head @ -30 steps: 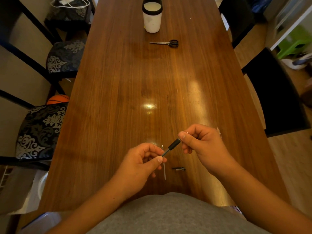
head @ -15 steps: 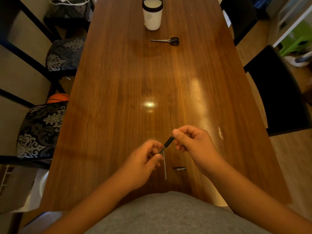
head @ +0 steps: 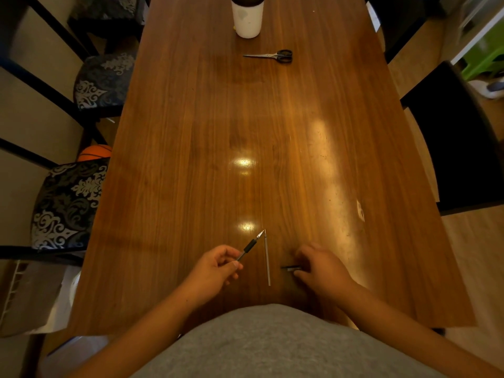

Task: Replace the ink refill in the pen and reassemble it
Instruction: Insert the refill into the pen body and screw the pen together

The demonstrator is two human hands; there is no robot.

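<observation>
A long surface (head: 272,132) of glossy brown wood, its grain running lengthwise and lamp glare pooled along the middle, fills the room's centre. Chairs with black frames and dark damask cushions (head: 68,205) line its left edge; a plain black chair (head: 458,137) stands off the right edge, and an orange basketball (head: 95,152) shows under the left side. A white cylindrical cup (head: 247,19) with a dark rim stands at the far edge, with black-handled scissors (head: 272,55) lying flat just nearer.

Near the near edge, the left hand (head: 215,268) is closed around the pen (head: 249,246), pinching its slim barrel so the black ribbed grip and silver tip angle up and away. Just right of it a thin, pale, straight refill (head: 267,257) lies on the wood. The right hand (head: 321,268) is curled knuckles-up on the surface, its fingertips touching a small dark pen piece (head: 290,267); whether it grips that piece cannot be told.
</observation>
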